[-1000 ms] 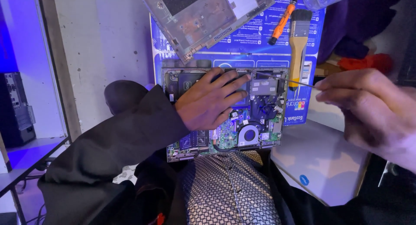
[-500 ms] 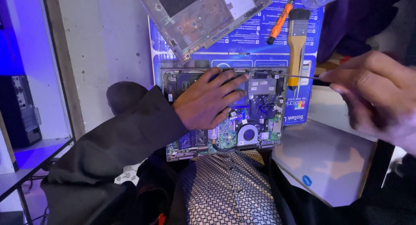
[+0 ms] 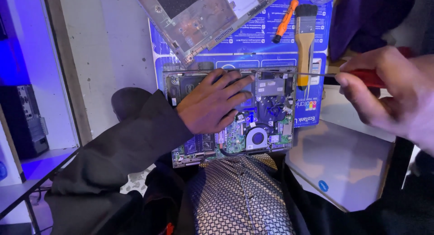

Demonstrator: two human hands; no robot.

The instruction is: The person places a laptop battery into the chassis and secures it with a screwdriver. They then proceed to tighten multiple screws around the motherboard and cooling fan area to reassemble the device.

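An opened laptop base, circuit board and round fan exposed, rests on my lap and against a blue box. My left hand lies flat on the laptop's left half, fingers spread toward its middle. My right hand grips a red-handled screwdriver at the right; its thin metal shaft points left and its tip reaches the laptop's upper right edge.
The removed laptop bottom cover leans at the top. On the blue box lie an orange screwdriver and a wooden-handled brush. A grey panel sits at lower right, a pale wall at left.
My right hand has shifted up and slightly right, bringing the screwdriver level with the laptop's top right edge. The left hand stays on the laptop.
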